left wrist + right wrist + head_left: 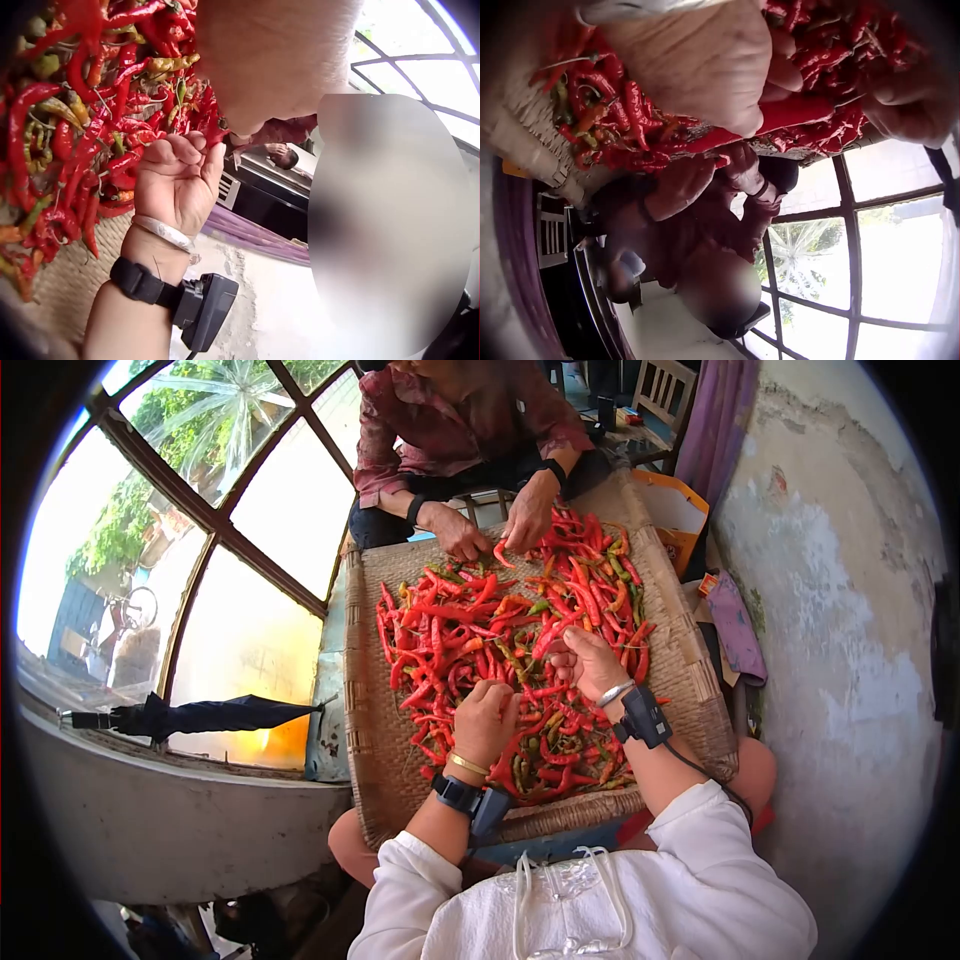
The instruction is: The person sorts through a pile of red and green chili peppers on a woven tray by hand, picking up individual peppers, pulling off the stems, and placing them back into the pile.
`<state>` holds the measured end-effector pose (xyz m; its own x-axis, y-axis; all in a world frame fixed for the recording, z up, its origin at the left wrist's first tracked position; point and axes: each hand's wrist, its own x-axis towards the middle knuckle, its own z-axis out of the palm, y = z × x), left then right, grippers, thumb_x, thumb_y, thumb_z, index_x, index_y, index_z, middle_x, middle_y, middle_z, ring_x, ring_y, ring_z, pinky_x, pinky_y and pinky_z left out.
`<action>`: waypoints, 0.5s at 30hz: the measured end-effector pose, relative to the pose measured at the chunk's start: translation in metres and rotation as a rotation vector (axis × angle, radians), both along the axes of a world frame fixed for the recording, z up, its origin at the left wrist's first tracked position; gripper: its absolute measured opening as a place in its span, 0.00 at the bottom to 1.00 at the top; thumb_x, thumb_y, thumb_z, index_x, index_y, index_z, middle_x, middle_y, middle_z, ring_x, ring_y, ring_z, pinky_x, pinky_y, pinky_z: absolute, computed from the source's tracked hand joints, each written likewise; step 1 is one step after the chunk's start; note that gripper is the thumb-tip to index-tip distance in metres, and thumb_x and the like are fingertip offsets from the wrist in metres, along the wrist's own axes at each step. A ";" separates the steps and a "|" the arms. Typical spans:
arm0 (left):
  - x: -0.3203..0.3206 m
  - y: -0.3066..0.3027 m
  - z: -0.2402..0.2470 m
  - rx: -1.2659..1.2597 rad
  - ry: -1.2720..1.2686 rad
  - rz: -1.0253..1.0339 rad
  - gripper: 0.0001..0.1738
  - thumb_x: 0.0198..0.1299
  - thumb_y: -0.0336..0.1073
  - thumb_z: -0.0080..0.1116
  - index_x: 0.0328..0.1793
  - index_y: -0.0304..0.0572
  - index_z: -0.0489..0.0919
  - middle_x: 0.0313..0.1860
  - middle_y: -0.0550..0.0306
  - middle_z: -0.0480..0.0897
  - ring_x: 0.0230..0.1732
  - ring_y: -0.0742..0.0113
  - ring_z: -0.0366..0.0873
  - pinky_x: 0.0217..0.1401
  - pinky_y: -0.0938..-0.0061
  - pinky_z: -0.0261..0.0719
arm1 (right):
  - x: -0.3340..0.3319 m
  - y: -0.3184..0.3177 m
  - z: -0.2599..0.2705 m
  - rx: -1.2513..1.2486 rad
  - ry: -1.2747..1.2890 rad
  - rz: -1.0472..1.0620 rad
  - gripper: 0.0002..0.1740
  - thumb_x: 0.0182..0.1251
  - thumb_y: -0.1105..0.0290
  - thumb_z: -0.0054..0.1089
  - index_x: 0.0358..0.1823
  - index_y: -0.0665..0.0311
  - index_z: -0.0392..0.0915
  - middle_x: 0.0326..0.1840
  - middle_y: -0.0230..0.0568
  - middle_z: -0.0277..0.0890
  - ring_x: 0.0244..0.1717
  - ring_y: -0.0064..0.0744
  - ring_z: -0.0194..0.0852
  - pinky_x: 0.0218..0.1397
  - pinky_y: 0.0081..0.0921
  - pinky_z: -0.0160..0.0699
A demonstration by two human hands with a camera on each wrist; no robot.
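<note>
Head view: a woven tray [690,705] with a raised rim lies between the camera wearer and a second person [450,430] on its far side.
Tray contents: a heap of chili peppers [445,635] fills the middle, leaving bare weave along the right side and in the near-left corner.
Pepper colours: mostly glossy red, with some orange, yellow-green and dark green ones mixed in.
Pepper shapes: long, slim and tapered; many are bent or wrinkled, and thin stems show on several.
Right hand [592,663]: fingers curled round one red chili pepper [799,111], held just above the heap; a silver bracelet [615,693] circles the wrist.
Held pepper: smooth, bright red, its thin stem [849,100] pointing towards the left hand.
Left hand [485,720]: fingers bent in, near the right hand over the tray; its fingertips are at the stem's end, though I cannot tell whether they pinch it.
Second person's hands: both over the tray's far end, with a red pepper [503,554] at the fingertips.
Left side: a folded dark umbrella [225,716] lies by the window [255,495].
</note>
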<state>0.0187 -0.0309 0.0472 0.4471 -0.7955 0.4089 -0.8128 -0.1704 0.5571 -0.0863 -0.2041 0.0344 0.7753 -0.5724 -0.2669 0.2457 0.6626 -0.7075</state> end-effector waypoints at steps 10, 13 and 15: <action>0.016 -0.002 -0.032 0.351 -0.106 0.089 0.23 0.46 0.35 0.62 0.51 0.43 0.72 0.39 0.50 0.75 0.44 0.52 0.73 0.44 0.63 0.74 | 0.005 0.022 -0.034 -0.820 0.595 0.446 0.22 0.60 0.68 0.57 0.54 0.71 0.70 0.29 0.37 0.76 0.21 0.21 0.74 0.23 0.20 0.73; 0.019 0.000 -0.030 0.309 -0.049 0.024 0.18 0.48 0.33 0.57 0.48 0.43 0.73 0.36 0.48 0.78 0.41 0.49 0.75 0.43 0.60 0.74 | 0.007 0.031 -0.036 -0.916 0.582 0.528 0.21 0.59 0.66 0.59 0.51 0.71 0.72 0.23 0.34 0.75 0.18 0.22 0.72 0.22 0.21 0.72; 0.013 -0.001 -0.026 0.204 0.081 -0.019 0.14 0.49 0.32 0.54 0.45 0.42 0.75 0.32 0.47 0.78 0.37 0.48 0.77 0.39 0.60 0.76 | 0.008 0.033 -0.038 -0.918 0.569 0.520 0.20 0.59 0.65 0.59 0.49 0.70 0.73 0.23 0.33 0.75 0.17 0.22 0.71 0.21 0.20 0.71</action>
